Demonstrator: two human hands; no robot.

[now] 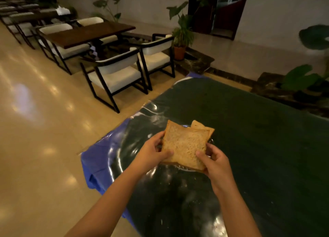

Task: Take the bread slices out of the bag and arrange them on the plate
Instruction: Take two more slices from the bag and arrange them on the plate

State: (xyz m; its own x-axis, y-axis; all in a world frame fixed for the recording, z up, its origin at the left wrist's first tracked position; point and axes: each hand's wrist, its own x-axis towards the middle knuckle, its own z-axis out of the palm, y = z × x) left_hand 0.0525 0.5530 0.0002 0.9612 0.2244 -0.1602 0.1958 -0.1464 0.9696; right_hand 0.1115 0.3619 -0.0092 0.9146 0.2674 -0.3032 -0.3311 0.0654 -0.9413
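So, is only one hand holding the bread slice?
No, both hands grip it: left hand and right hand pinch opposite edges of the bread slice.

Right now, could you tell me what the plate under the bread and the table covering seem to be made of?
The plate looks like clear glass or plastic: only a transparent, glinting rim shows below the bread slice. The table covering looks like glossy clear plastic sheeting over dark green cloth, judging by its wrinkled highlights; its overhanging edge looks blue.

I see a glossy beige floor [35, 130] at nine o'clock, white-cushioned chairs [115, 74] and a dark dining table [85, 32] at eleven, potted plant [181, 33] at twelve.
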